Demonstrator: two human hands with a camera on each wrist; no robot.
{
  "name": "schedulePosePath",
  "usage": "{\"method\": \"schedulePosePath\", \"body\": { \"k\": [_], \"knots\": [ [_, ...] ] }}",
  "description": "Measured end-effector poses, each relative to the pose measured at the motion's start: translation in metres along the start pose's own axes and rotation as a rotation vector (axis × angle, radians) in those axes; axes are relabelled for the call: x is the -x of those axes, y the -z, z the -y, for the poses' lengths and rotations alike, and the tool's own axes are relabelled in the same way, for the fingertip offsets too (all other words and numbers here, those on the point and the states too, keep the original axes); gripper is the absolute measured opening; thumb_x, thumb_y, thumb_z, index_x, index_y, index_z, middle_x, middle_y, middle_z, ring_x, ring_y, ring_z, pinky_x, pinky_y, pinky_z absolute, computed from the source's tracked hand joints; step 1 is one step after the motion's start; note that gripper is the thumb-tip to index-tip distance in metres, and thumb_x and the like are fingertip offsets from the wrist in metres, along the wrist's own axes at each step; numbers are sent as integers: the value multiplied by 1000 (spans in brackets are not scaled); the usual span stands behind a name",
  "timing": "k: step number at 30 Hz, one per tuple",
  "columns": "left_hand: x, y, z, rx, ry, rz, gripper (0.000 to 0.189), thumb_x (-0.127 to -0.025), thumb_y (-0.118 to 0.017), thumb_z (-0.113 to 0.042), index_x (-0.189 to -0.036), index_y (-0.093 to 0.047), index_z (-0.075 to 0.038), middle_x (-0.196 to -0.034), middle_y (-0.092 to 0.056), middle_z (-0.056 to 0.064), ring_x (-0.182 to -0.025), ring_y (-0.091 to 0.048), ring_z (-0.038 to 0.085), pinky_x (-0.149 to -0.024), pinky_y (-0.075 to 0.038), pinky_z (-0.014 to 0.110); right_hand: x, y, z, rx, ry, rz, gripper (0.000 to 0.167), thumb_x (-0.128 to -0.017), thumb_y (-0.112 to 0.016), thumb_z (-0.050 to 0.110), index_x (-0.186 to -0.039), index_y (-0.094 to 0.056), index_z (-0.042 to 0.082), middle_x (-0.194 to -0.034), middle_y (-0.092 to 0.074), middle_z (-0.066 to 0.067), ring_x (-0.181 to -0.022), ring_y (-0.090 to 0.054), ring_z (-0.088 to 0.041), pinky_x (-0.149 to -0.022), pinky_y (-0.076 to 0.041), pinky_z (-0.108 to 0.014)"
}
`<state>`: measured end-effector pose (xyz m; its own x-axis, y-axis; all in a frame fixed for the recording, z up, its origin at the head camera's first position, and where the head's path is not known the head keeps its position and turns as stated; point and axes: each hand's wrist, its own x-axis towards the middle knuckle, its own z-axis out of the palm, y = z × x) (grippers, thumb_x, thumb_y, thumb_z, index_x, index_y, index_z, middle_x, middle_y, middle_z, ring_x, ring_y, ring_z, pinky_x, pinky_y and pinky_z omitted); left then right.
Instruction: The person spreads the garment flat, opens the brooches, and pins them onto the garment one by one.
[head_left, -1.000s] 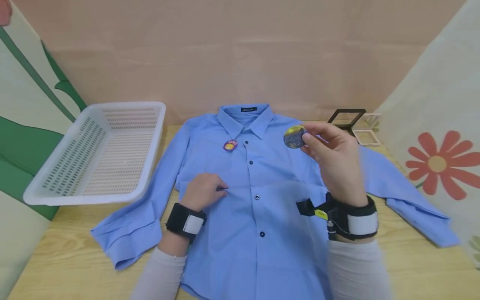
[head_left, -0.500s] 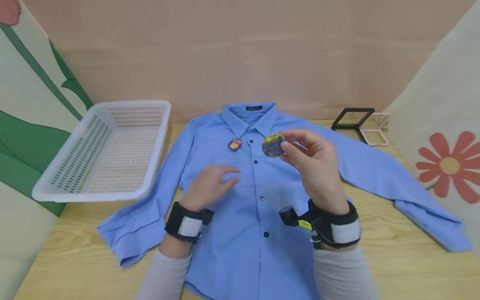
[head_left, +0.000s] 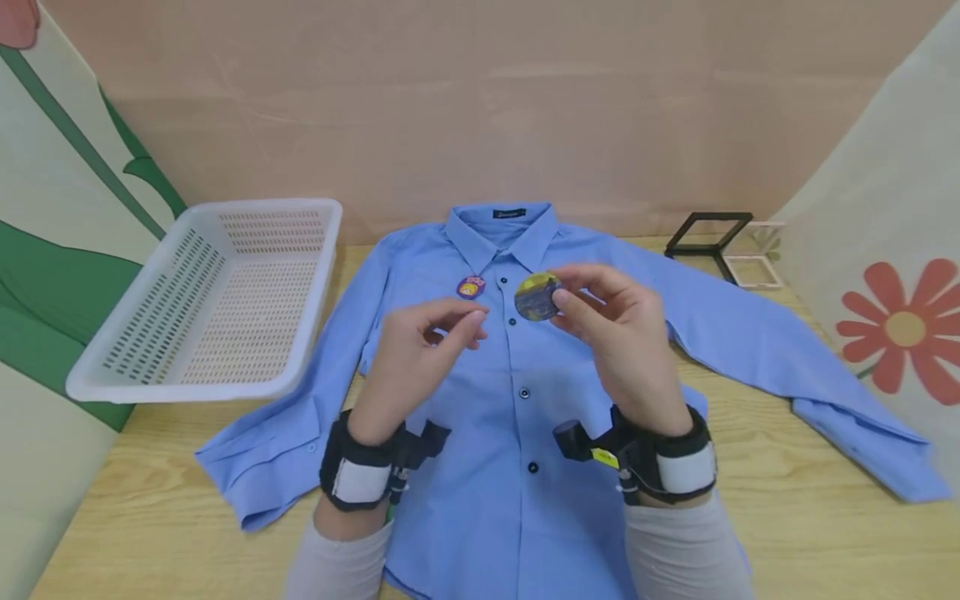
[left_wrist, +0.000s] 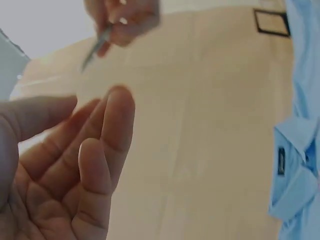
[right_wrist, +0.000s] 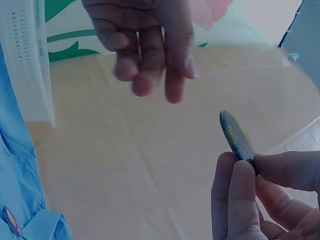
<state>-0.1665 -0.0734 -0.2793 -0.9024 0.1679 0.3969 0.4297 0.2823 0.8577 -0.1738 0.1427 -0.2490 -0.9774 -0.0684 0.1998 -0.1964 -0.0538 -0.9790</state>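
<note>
My right hand pinches a round badge, dark blue and yellow, between thumb and fingers above the shirt's chest. In the right wrist view the badge is seen nearly edge-on. To its left hovers my left hand, fingers loosely bent and holding nothing; the left wrist view shows a gap between its thumb and fingers. Beneath both hands a blue button-up shirt lies face up. A small purple badge with a yellow figure sits on the shirt just below the collar.
A white perforated basket stands at the left, beside the shirt's sleeve. Black and pale small frames stand at the back right. The wooden table meets a pinkish backdrop behind the collar.
My right hand has carried the badge left and slightly down, toward the shirt's middle. My left hand has risen off the shirt and turned, its fingers now near the badge.
</note>
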Motion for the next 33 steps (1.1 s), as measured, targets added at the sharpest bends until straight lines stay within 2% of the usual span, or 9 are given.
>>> {"method": "schedulePosePath", "body": {
  "k": [5, 8, 11, 18, 26, 33],
  "knots": [
    [-2, -4, -9, 99, 0, -75, 17, -96, -66, -13, -104, -75, -1, -81, -74, 11, -69, -68, 14, -53, -51, 24, 3, -3, 1, -11, 7, 19, 18, -94, -66, 7, -112, -69, 3, -107, -66, -6, -95, -69, -17, -81, -60, -24],
    [-3, -8, -11, 148, 1, -75, 16, -95, -67, -12, -103, -75, -1, -78, -73, 12, -66, -66, 16, -50, -47, 24, 4, -5, 0, -11, 18, 37, 18, -95, -65, 6, -112, -69, 3, -106, -67, -6, -93, -70, -16, -81, -60, -25],
    [-3, -12, -13, 179, 6, -60, 16, -94, -68, -12, -103, -74, 0, -80, -73, 13, -68, -67, 18, -53, -51, 25, 5, -7, -2, 2, 35, 52, 18, -95, -65, 5, -112, -69, 2, -106, -68, -5, -91, -70, -16, -81, -60, -26],
    [-3, -15, -13, 180, 8, -64, 14, -93, -69, -10, -100, -74, 1, -81, -73, 14, -69, -67, 16, -54, -54, 26, 6, -10, -6, 47, 43, 77, 19, -96, -64, 8, -113, -68, 1, -108, -70, -5, -94, -71, -17, -83, -60, -29],
    [-4, -13, -10, 198, 4, -63, 14, -94, -67, -7, -100, -73, 3, -84, -73, 18, -68, -68, 16, -53, -53, 24, 3, -5, -6, -20, -19, 87, 13, -97, -63, 11, -103, -72, 4, -102, -72, -3, -91, -72, -14, -86, -59, -28],
    [-5, -12, -6, 193, 3, -58, 14, -94, -67, -9, -100, -73, 3, -83, -73, 17, -69, -69, 24, -55, -56, 26, 0, -2, -9, -12, -63, 121, 11, -96, -65, 11, -100, -72, 4, -91, -71, -1, -78, -66, -13, -79, -59, -25]
  ]
}}
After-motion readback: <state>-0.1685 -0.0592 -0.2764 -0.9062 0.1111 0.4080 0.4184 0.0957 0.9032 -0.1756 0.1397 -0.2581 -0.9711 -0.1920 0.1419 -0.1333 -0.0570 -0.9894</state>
